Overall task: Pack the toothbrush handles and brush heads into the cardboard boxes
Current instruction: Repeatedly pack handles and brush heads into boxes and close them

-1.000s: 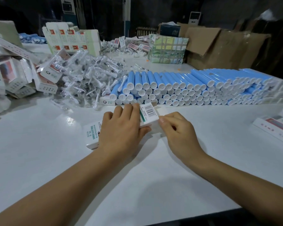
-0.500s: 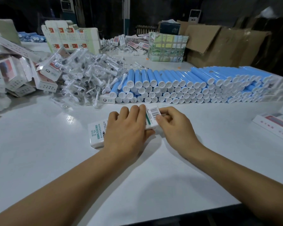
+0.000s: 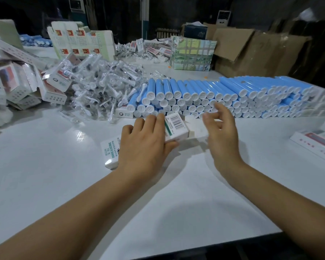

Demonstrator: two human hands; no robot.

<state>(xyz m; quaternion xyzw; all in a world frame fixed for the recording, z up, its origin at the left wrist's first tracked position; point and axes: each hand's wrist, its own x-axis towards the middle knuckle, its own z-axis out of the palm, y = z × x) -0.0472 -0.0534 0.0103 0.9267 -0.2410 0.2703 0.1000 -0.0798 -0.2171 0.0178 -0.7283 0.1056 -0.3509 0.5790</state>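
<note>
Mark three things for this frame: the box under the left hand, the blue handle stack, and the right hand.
box (image 3: 176, 126), head view, barcode face.
blue handle stack (image 3: 233, 98), head view, white end caps.
right hand (image 3: 221, 132), head view, back of the hand.

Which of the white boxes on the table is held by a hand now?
The box with the barcode on top, at the table's middle: the left hand grips it. The other boxes lie untouched in piles at the left and right edges.
</note>
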